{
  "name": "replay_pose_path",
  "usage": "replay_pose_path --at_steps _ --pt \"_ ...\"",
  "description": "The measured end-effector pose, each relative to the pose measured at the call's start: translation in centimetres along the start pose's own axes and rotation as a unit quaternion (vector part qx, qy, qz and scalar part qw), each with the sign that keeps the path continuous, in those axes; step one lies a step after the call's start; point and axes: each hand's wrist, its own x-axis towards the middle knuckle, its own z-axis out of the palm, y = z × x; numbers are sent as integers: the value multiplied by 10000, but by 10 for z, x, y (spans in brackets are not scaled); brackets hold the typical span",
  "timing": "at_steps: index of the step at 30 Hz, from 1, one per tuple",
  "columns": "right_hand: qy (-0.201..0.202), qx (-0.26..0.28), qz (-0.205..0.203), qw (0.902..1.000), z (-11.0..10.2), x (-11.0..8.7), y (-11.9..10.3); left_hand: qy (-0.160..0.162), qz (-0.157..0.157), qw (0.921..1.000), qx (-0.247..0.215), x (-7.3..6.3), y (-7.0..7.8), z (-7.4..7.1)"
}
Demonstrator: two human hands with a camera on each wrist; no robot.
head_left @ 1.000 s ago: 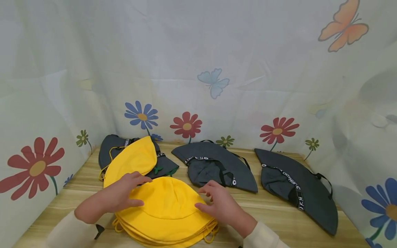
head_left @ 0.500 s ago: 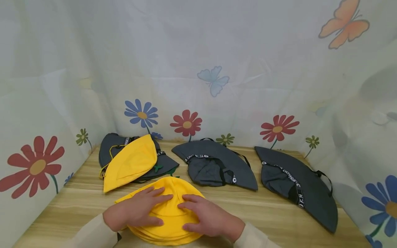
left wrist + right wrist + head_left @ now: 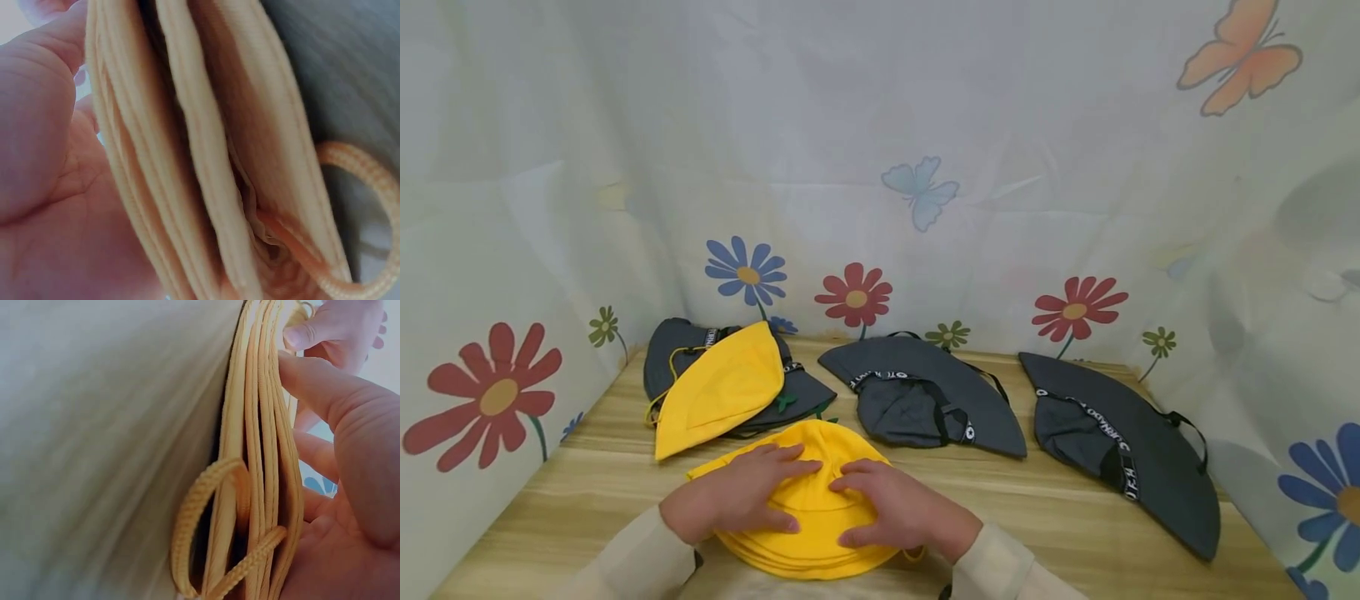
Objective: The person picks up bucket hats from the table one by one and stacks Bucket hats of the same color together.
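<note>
A stack of flattened yellow bucket hats point(image 3: 823, 550) lies at the front middle of the table, its brims layered. My left hand point(image 3: 741, 492) rests on the left part of the top hat, fingers spread. On the right part lies my right hand point(image 3: 898, 508), its fingers also extended. Both thumbs touch the top brim. In the left wrist view, the layered brims point(image 3: 200, 137) stand beside the palm, with a cord loop point(image 3: 369, 169) hanging off. The right wrist view shows the stacked edges point(image 3: 265, 425) against the right thumb and a braided cord point(image 3: 187, 519).
Behind the stack to the left, a folded yellow hat point(image 3: 722, 392) overlaps a dark grey hat point(image 3: 662, 358) with a green sprout. Two more folded dark grey hats, one at the middle point(image 3: 925, 375) and one at right point(image 3: 1150, 450), have lettered straps. Flower-printed cloth point(image 3: 820, 108) surrounds the table point(image 3: 587, 500).
Both hands have come inward from the sides of the yellow stack onto its top hat. The stack sits a little differently under them. The other hats have stayed put.
</note>
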Motion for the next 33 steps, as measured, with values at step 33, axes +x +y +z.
replay_pose_path --at_steps 33 --pt "15 251 44 9997 3 4 4 1784 -1494 9642 1271 -23 -97 -38"
